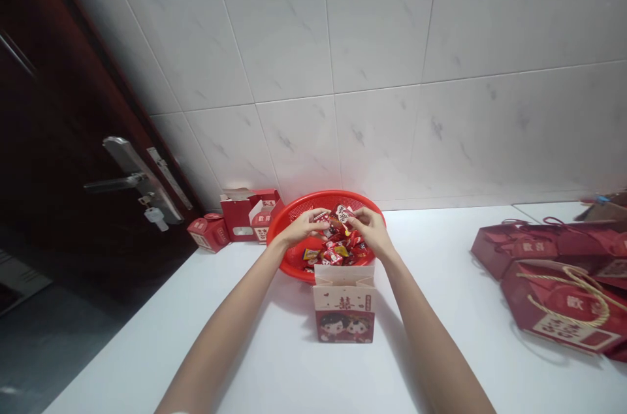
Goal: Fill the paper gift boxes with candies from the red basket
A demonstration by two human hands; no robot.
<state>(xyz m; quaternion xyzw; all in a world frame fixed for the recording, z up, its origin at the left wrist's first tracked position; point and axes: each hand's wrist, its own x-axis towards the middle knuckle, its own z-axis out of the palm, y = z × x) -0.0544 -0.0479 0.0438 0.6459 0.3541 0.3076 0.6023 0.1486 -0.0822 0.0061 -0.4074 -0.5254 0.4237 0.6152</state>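
Both hands are over a red plastic basket [275,236] of wrapped candies [333,254]. My left hand [305,226] has its fingers closed on a red-wrapped candy [322,219] at the basket's left side. On the right, my right hand [370,228] pinches a dark red and white candy packet [341,213]. The two hands are slightly apart. In front of the basket, a red and cream paper box [344,316] with two cartoon faces stands upright on the white table [294,371], its top open.
Small red boxes [209,232] and a larger red carton [237,219] stand at the back left. Several red gift boxes with cord handles [563,303] lie at the right. A tiled wall [382,140] rises behind, and a dark door [63,159] is at the left.
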